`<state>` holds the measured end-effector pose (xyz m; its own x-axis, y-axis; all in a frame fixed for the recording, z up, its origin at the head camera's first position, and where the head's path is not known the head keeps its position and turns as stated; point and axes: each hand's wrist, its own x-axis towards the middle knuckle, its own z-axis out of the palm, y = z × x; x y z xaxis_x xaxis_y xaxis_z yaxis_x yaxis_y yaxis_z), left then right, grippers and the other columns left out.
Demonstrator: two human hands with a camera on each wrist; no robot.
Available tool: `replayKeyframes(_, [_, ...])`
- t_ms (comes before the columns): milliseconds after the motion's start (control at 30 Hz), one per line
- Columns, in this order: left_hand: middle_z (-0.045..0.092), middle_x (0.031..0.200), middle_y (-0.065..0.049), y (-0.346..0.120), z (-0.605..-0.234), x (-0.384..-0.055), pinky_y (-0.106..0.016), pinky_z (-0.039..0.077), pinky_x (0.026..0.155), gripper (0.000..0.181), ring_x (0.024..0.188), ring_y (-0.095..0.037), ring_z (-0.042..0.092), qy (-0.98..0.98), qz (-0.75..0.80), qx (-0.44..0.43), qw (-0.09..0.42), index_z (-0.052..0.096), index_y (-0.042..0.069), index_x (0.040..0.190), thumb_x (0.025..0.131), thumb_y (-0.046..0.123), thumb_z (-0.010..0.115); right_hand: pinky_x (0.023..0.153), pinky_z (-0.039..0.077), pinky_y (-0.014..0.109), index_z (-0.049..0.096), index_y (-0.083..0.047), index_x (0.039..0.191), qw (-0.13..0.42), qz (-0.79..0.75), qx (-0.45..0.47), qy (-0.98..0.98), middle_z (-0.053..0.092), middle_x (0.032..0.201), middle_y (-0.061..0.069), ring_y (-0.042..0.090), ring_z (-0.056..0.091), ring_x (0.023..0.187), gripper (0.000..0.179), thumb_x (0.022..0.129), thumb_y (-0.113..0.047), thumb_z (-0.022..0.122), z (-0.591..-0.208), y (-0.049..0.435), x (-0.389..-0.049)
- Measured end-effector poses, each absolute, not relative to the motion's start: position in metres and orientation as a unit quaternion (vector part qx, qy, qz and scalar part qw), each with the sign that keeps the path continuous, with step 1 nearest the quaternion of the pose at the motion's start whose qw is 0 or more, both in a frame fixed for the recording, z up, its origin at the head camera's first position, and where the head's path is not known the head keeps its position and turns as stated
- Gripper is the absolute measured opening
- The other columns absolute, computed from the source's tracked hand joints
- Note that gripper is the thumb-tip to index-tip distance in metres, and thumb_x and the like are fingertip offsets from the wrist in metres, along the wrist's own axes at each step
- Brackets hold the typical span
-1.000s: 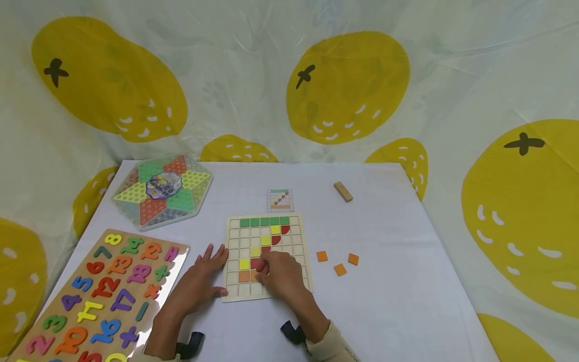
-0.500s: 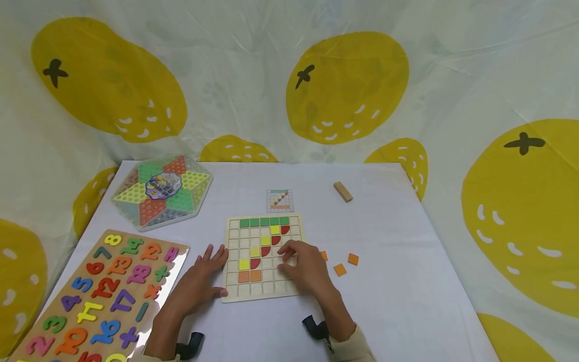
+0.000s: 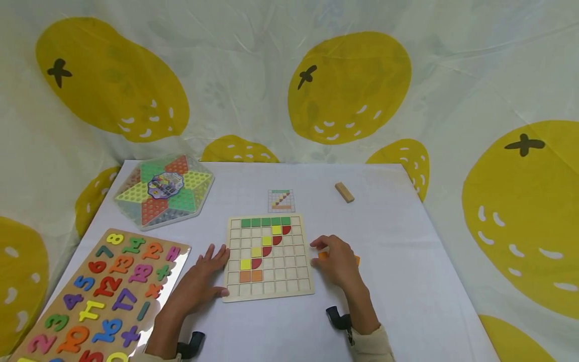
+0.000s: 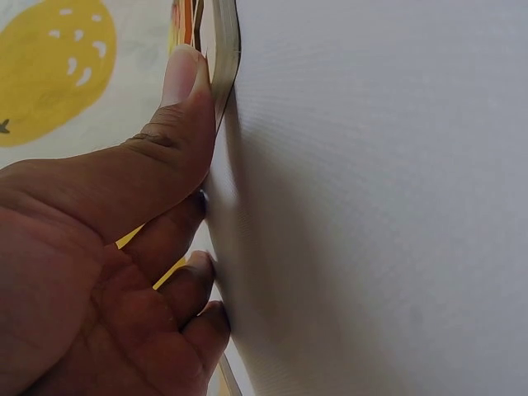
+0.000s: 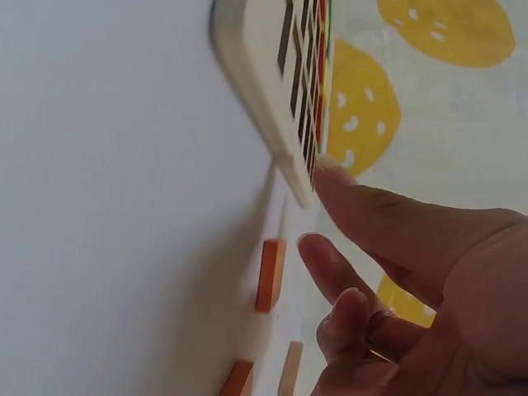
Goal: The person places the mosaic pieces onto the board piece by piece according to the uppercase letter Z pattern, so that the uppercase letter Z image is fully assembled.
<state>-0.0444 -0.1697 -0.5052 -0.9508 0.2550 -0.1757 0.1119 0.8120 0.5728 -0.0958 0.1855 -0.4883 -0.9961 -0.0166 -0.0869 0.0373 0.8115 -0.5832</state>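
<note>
A square wooden grid board [image 3: 289, 262] lies on the white table with a row of green square tiles [image 3: 266, 221], a diagonal of yellow squares [image 3: 256, 252] and red quarter-round tiles [image 3: 267, 251], and two orange tiles [image 3: 251, 276] near its lower left. My left hand [image 3: 199, 281] rests at the board's left edge, fingers spread, thumb [image 4: 183, 91] touching the near corner. Just right of the board, my right hand [image 3: 336, 261] hovers over loose orange square tiles [image 5: 271, 275], partly covering them in the head view. Its thumb and fingertips stand apart, with nothing between them.
Behind the board lies a small pattern card [image 3: 281, 201]. A wooden block [image 3: 345, 192] sits at the back right. On the left are a hexagonal Chinese checkers set [image 3: 149, 213] and a number puzzle board [image 3: 108, 271]. A fruit-print cloth [image 3: 235, 75] hangs behind the table.
My right hand has let go of an orange tile on the board, where two now show, and has moved right to the loose orange tiles. The left hand stays at the board's edge.
</note>
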Motion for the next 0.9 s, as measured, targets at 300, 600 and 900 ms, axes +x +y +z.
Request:
replayKeyframes(300, [0.036,0.170,-0.015,-0.170,-0.504,-0.044,-0.066,0.023,0.129,0.107,0.163,-0.047,0.019,0.945,0.287,0.098,0.125,0.042,0.006,0.161,0.071,0.020,0.097,0.073,0.054,0.039,0.080,-0.019,0.104,0.061,-0.259,0.028,0.964,0.070,0.101,0.000,0.021,0.065,0.095,0.026,0.081,-0.011,0.090,-0.491,0.196,-0.097])
replayKeyframes(600, [0.037,0.169,-0.016,-0.170,-0.503,-0.044,-0.066,0.023,0.129,0.105,0.162,-0.047,0.020,0.942,0.297,0.101,0.120,0.043,0.005,0.160,0.071,0.018,0.096,0.063,0.045,0.030,0.075,-0.018,0.094,0.074,-0.245,0.058,0.965,0.068,0.092,0.000,0.019,0.061,0.083,0.022,0.081,-0.018,0.093,-0.488,0.199,-0.095])
replayKeyframes(900, [0.037,0.170,-0.015,-0.171,-0.502,-0.044,-0.066,0.023,0.130,0.105,0.163,-0.046,0.020,0.942,0.297,0.100,0.123,0.043,0.006,0.161,0.071,0.020,0.096,0.057,0.039,0.029,0.069,-0.019,0.089,0.073,-0.274,0.056,0.957,0.061,0.076,-0.002,0.016,0.056,0.071,0.026,0.079,-0.014,0.092,-0.489,0.199,-0.094])
